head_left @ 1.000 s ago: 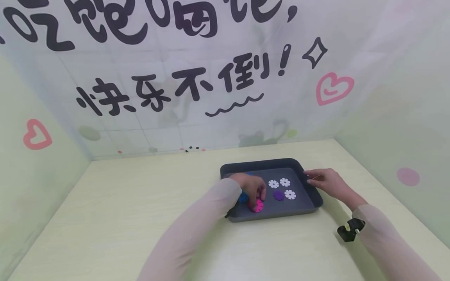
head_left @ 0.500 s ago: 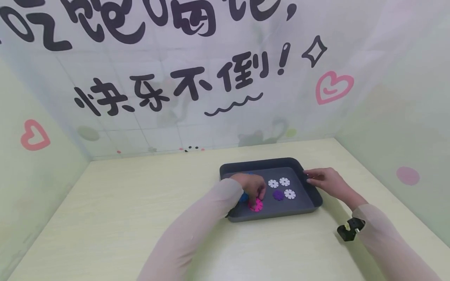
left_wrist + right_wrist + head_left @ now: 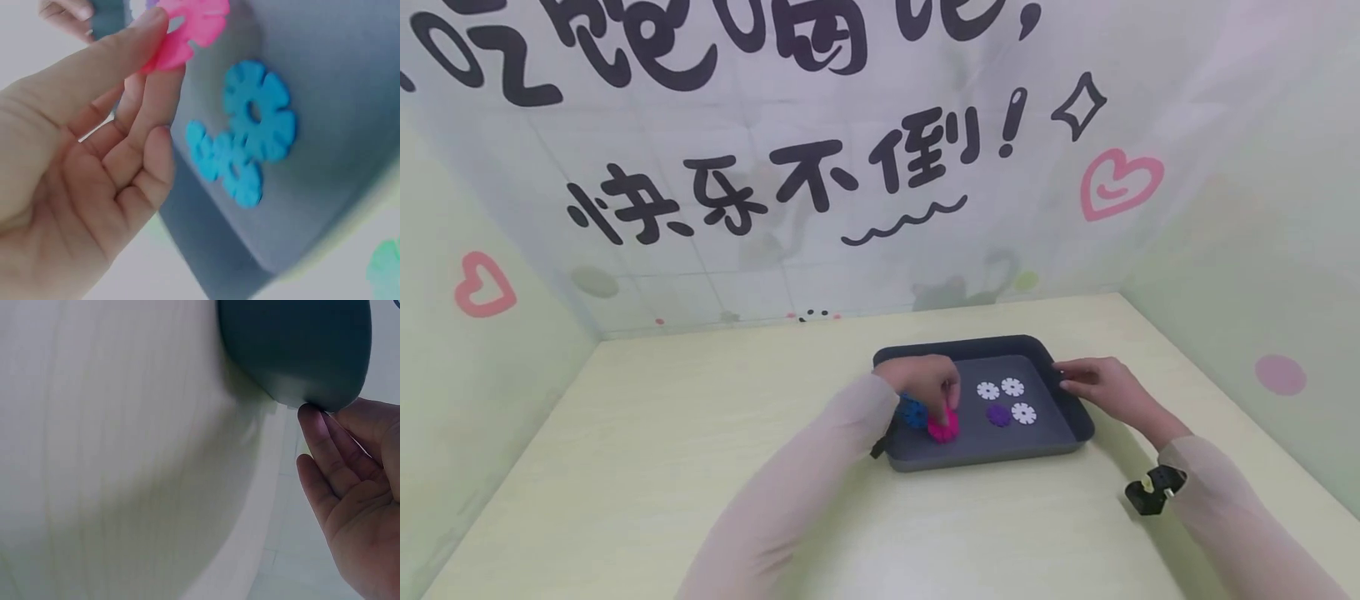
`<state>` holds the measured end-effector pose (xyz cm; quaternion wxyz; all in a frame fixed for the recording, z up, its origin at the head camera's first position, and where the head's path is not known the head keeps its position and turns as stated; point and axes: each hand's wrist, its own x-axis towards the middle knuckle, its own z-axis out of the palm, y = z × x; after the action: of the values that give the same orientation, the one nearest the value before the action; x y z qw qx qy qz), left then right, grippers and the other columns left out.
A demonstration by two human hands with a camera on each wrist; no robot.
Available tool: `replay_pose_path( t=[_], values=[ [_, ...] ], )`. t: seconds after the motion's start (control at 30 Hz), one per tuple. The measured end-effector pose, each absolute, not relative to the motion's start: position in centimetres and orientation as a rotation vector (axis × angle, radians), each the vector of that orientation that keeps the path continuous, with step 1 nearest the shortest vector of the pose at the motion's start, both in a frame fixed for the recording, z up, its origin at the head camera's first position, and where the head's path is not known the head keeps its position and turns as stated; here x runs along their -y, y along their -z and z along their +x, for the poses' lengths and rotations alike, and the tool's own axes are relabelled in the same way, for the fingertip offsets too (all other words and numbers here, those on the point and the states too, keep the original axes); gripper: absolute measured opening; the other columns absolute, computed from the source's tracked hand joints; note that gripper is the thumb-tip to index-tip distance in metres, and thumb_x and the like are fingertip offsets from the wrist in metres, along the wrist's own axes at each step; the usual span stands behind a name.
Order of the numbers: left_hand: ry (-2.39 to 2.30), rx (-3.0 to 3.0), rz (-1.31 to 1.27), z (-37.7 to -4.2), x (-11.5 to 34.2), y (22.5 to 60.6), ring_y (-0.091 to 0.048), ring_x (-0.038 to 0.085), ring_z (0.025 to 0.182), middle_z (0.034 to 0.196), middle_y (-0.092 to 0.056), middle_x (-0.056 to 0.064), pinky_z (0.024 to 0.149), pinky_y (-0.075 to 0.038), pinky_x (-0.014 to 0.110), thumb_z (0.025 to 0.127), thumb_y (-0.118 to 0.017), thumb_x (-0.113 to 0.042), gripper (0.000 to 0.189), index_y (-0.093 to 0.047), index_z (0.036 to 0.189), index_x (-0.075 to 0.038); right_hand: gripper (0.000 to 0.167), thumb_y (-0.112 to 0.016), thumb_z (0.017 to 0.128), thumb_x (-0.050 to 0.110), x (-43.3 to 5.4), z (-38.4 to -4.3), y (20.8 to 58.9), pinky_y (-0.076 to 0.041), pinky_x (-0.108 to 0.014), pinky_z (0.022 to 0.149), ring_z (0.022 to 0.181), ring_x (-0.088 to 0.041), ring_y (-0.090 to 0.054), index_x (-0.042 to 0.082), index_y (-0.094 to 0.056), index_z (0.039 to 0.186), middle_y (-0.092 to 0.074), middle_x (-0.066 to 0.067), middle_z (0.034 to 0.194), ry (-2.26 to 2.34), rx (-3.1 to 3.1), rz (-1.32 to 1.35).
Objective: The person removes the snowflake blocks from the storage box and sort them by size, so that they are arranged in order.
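Observation:
My left hand [image 3: 925, 382] is over the left part of a dark grey tray [image 3: 985, 457] and pinches a pink snowflake building disc [image 3: 943, 427] between thumb and fingers. In the left wrist view the pink disc is lifted off the tray floor. Close to that hand, several blue snowflake discs [image 3: 259, 111] lie in the tray, partly hidden by the hand in the head view. My right hand [image 3: 1105, 385] grips the tray's right rim with thumb and fingertips. In the right wrist view its fingers [image 3: 322, 440] touch the tray's outer wall.
White snowflake discs [image 3: 1024, 413] and one purple disc [image 3: 999, 415] lie in the tray's right half. The tray stands on a pale table [image 3: 700, 442] before a printed back wall [image 3: 745, 275], with side walls left and right. A blurred green patch [image 3: 384, 269] shows outside the tray.
My left hand has raised the pink disc off the tray floor and drawn back slightly left, uncovering more blue discs. The right hand stays at the rim.

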<state>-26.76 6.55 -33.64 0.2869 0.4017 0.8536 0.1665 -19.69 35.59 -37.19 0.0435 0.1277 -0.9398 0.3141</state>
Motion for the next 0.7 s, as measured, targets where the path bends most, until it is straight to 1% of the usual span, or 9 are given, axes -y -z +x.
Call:
replay_pose_path(
  t=[0.17, 0.3, 0.4, 0.57, 0.7],
  values=[
    [-0.552, -2.319, 1.134, -27.4, -3.7, 31.8, -0.052, 0.011, 0.065, 0.073, -0.059, 0.000, 0.060, -0.044, 0.023, 0.074, -0.076, -0.007, 0.015, -0.061, 0.079, -0.010, 0.034, -0.064, 0.083, 0.001, -35.6, -19.7, 37.2, -0.050, -0.039, 0.073, 0.091, -0.038, -0.061, -0.013, -0.057, 0.113, -0.060, -0.028, 0.104, -0.954, 2.880, 0.390],
    [-0.591, -2.365, 1.107, -27.5, -0.8, 30.0, -0.052, 0.013, 0.065, 0.073, -0.058, 0.002, 0.060, -0.044, 0.025, 0.074, -0.074, -0.003, 0.015, -0.061, 0.078, -0.008, 0.034, -0.064, 0.083, 0.001, -35.6, -19.6, 37.2, -0.051, -0.037, 0.072, 0.091, -0.037, -0.061, -0.013, -0.056, 0.113, -0.060, -0.029, 0.105, -0.962, 2.882, 0.378],
    [-0.589, -2.400, 1.053, -27.5, 1.6, 29.4, -0.051, 0.014, 0.065, 0.073, -0.058, 0.003, 0.060, -0.044, 0.025, 0.073, -0.073, 0.001, 0.016, -0.061, 0.077, -0.008, 0.034, -0.064, 0.083, 0.001, -35.6, -19.6, 37.2, -0.051, -0.036, 0.072, 0.091, -0.037, -0.062, -0.013, -0.056, 0.113, -0.060, -0.029, 0.106, -0.972, 2.880, 0.378],
    [-0.588, -2.442, 0.951, -27.9, 5.6, 30.6, -0.047, 0.014, 0.064, 0.070, -0.055, 0.002, 0.060, -0.042, 0.025, 0.072, -0.072, 0.004, 0.017, -0.060, 0.075, -0.007, 0.034, -0.064, 0.083, 0.002, -35.4, -19.8, 37.2, -0.051, -0.036, 0.072, 0.092, -0.038, -0.061, -0.013, -0.057, 0.113, -0.059, -0.029, 0.107, -0.957, 2.873, 0.389],
    [-0.593, -2.430, 0.863, -27.9, 7.8, 32.6, -0.046, 0.014, 0.064, 0.070, -0.054, 0.002, 0.061, -0.041, 0.026, 0.073, -0.073, 0.003, 0.016, -0.060, 0.075, -0.006, 0.034, -0.064, 0.084, 0.003, -35.5, -19.7, 37.3, -0.051, -0.035, 0.073, 0.093, -0.038, -0.061, -0.013, -0.056, 0.113, -0.060, -0.028, 0.107, -0.943, 2.881, 0.386]
  ],
)
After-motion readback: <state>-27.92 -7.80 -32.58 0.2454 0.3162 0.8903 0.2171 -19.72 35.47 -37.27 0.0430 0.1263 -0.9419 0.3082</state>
